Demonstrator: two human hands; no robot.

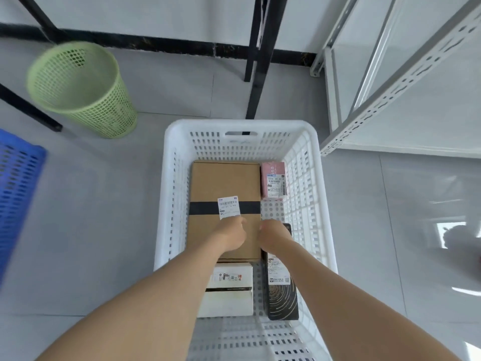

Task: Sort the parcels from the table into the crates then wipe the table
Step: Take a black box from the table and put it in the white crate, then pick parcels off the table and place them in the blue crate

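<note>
- White crate (166,204), slotted walls, on the floor
- Brown parcel (223,181), black tape band, white label, flat inside
- Pink parcel (273,178) in far right corner
- White parcel (229,290) nearest
- Black parcel (282,300), perhaps on edge, along right wall

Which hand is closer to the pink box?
Right. The right hand is just this side of the pink box; the left hand is farther left, over the brown box.

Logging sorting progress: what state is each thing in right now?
white crate, upright, part-filled
brown box, flat in crate, taped
pink box, in crate's far right corner
white box, flat, near end
black box, flat, held by right hand
left hand, curled over brown box
green bin, upright on floor
</note>
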